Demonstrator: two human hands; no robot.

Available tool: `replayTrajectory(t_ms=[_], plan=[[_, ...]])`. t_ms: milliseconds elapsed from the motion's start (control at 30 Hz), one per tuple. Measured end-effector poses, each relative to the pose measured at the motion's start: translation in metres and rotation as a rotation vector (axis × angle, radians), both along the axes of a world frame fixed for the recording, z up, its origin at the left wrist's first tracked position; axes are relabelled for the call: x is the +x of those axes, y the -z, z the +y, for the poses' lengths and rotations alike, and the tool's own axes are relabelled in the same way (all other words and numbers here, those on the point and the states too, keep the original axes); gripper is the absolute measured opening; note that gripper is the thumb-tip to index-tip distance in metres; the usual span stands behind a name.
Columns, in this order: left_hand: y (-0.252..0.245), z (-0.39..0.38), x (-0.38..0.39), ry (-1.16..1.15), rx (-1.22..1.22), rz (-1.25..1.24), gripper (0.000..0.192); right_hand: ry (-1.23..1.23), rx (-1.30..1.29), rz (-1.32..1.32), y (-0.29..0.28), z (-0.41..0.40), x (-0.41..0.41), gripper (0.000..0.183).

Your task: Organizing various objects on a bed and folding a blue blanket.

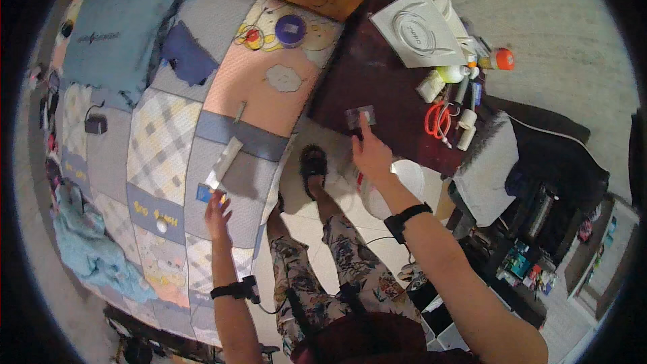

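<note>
My left hand [218, 208] is over the patchwork bedspread [167, 149], its fingertips at a small blue card or packet [203, 193] and the lower end of a pale elongated strip [226, 159]. Whether the fingers grip either one cannot be made out. Farther up the bedspread lies a small greenish stick-like piece [240, 111]. My right hand [370, 151] reaches over the dark red tabletop [384, 88], index finger extended onto a small clear plastic packet [354, 117] near the table's edge. Its other fingers are partly curled, and any grip on the packet is unclear.
A white box [414, 28], an orange-red coiled cable [435, 120] and several bottles crowd the table's right side. A round purple container [290, 30], a black adapter [96, 124] and a teal cloth [113, 45] lie on the bedspread. A white stool [408, 177] stands below the table.
</note>
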State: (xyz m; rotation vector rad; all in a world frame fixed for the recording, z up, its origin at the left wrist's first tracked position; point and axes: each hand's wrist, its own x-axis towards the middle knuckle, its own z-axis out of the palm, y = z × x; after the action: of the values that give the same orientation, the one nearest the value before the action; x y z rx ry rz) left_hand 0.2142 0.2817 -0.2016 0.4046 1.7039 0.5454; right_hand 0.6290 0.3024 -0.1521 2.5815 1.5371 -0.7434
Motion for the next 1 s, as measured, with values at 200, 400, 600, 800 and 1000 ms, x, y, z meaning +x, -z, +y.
replayTrajectory(t_ms=[200,400,600,800,1000], plan=[[0.040,-0.049,-0.022,0.010,-0.114,0.117,0.055,-0.172,0.195,0.294,-0.013,0.008,-0.059,0.060],[0.038,-0.071,-0.042,-0.115,-0.103,0.134,0.052,-0.429,0.019,0.368,0.002,0.034,-0.163,0.050],[0.031,-0.056,-0.075,-0.289,-0.158,-0.001,0.051,-0.729,-0.039,0.318,0.028,0.055,-0.227,0.037],[0.026,-0.061,-0.121,-0.468,-0.160,-0.154,0.047,-0.432,0.029,0.176,0.038,0.055,-0.278,0.026],[0.004,-0.019,-0.111,-0.500,-0.048,-0.115,0.043,-0.401,-0.041,0.185,0.027,0.035,-0.286,0.026]])
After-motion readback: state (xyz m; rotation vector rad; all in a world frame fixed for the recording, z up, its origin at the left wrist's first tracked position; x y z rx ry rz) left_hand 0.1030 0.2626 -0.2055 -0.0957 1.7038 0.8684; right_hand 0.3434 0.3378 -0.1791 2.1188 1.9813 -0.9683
